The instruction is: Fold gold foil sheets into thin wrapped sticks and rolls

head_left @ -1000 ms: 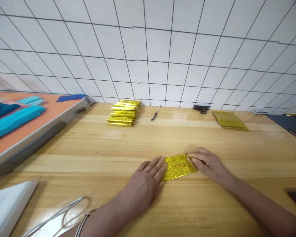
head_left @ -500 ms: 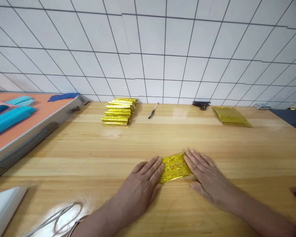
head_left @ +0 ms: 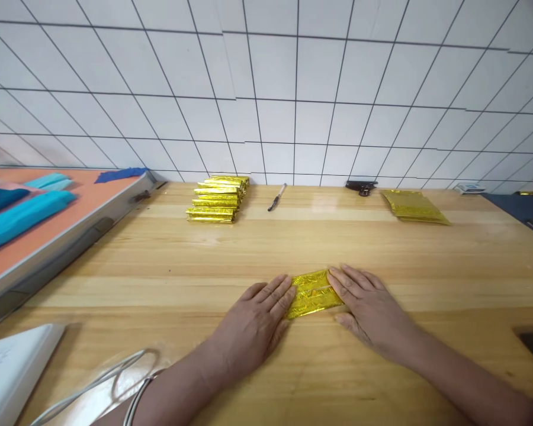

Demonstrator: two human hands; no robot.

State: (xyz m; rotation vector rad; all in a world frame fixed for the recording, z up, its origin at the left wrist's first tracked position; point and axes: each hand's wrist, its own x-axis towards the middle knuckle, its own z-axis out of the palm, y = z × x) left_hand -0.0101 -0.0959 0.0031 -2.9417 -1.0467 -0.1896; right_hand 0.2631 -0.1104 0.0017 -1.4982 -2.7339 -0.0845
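A folded sheet of shiny gold foil paper (head_left: 311, 294) lies on the wooden table, with a seam running along its middle. My left hand (head_left: 262, 319) rests flat on its left end, fingers stretched out. On its right end lies my right hand (head_left: 368, 307), fingers also extended, thumb set apart on the wood. Both palms face down, and the ends of the foil are hidden beneath the fingers. Toward the wall sits a pile of gold foil rolls (head_left: 215, 202). At the back right is a flat stack of gold foil sheets (head_left: 415, 207).
A pen (head_left: 276, 198) and a black clip (head_left: 362, 187) lie near the tiled wall. Blue cloth pieces (head_left: 31, 216) cover part of an orange-topped surface at left. A white box (head_left: 20, 367) and a looped cable (head_left: 98, 378) are at the front left.
The view has shifted slightly. Both hands stay flat on the foil's ends, and the foil itself looks about the same.
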